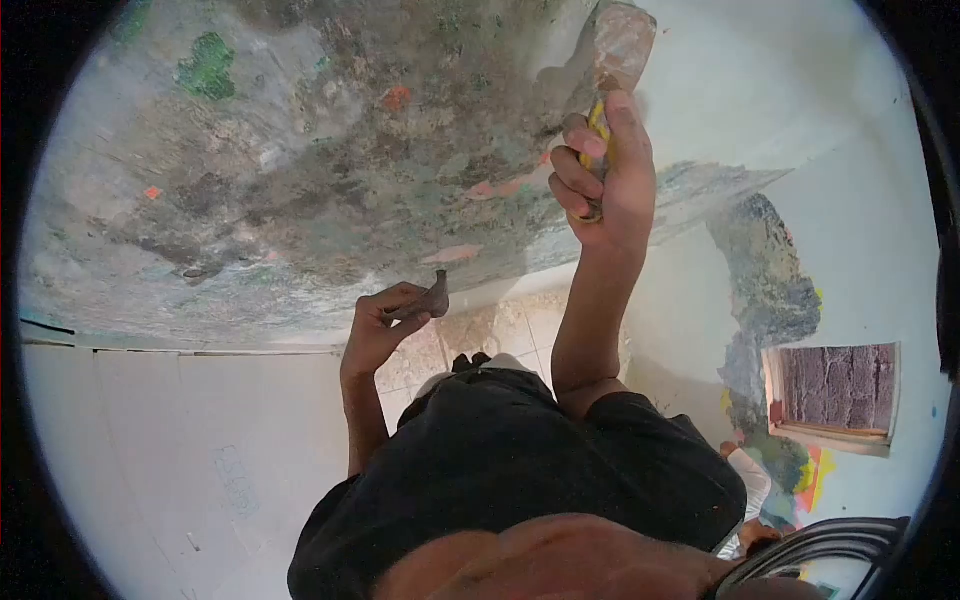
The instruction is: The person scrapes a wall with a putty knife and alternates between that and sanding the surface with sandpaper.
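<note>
My right hand (620, 185) is raised high, its fingers wrapped round the yellow handle of a putty knife (624, 48). The blade points up and is smeared with whitish filler; it lies over the boundary between the bare, patchy wall (330, 150) and the smooth pale part. Lower down, my left hand (380, 325) pinches a small dark grey flat piece (435, 297) with a curved, upturned edge. Its exact kind cannot be made out. This hand is close to the lower part of the wall.
Green and orange paint remnants (207, 66) mark the wall. On the right are another scraped patch (765, 270) and a small window opening (838, 393) facing brickwork. A person in a white sleeve (750, 485) is behind at lower right. Stained floor tiles (500, 325) show below.
</note>
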`<act>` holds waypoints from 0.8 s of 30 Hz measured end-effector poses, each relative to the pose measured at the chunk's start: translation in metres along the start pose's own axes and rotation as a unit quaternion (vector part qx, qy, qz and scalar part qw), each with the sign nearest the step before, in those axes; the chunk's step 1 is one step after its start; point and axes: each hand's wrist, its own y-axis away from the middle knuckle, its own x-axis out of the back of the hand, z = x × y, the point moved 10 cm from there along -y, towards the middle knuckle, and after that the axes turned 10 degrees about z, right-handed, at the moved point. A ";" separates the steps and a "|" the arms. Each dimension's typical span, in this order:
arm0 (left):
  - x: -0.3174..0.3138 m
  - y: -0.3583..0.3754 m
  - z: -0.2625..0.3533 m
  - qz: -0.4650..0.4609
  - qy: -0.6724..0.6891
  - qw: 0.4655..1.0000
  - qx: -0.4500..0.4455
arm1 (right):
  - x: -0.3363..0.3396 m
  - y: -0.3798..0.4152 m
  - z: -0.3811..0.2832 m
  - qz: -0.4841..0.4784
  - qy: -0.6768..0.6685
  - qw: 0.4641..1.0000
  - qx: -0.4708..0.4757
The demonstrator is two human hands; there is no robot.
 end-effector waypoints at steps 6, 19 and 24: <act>-0.003 -0.011 0.005 -0.006 0.000 1.000 -0.016 | -0.012 -0.002 -0.008 -0.013 -0.018 1.000 0.012; 0.003 -0.010 0.001 0.022 -0.024 0.999 -0.012 | -0.024 -0.008 -0.011 -0.055 -0.069 0.996 -0.019; 0.003 -0.007 0.009 0.028 -0.023 0.999 -0.040 | -0.016 -0.005 -0.005 -0.042 -0.051 0.997 -0.031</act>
